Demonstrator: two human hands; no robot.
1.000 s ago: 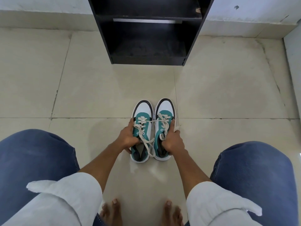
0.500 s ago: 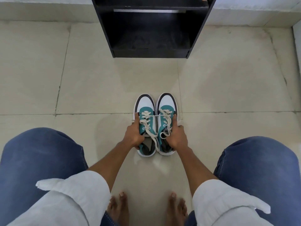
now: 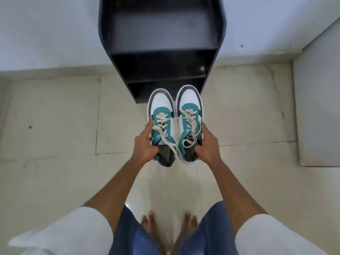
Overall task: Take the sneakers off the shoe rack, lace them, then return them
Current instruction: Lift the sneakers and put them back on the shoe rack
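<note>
Two teal, white and grey sneakers with cream laces are held side by side in the air, toes pointing at the rack. My left hand (image 3: 145, 144) grips the left sneaker (image 3: 161, 115) at its outer side and heel. My right hand (image 3: 207, 144) grips the right sneaker (image 3: 189, 102) the same way. One lace strand runs across from one shoe to the other. The black shoe rack (image 3: 161, 65) stands just beyond the toes, its shelves bare.
Pale tiled floor (image 3: 55, 126) spreads around me. A white wall (image 3: 46, 30) runs behind the rack. A light block or step (image 3: 320, 107) stands at the right. My bare feet (image 3: 169, 225) are below the shoes.
The sneakers were resting on the floor while I crouched; now both hands have lifted them off the floor and I have risen, with the rack closer in front.
</note>
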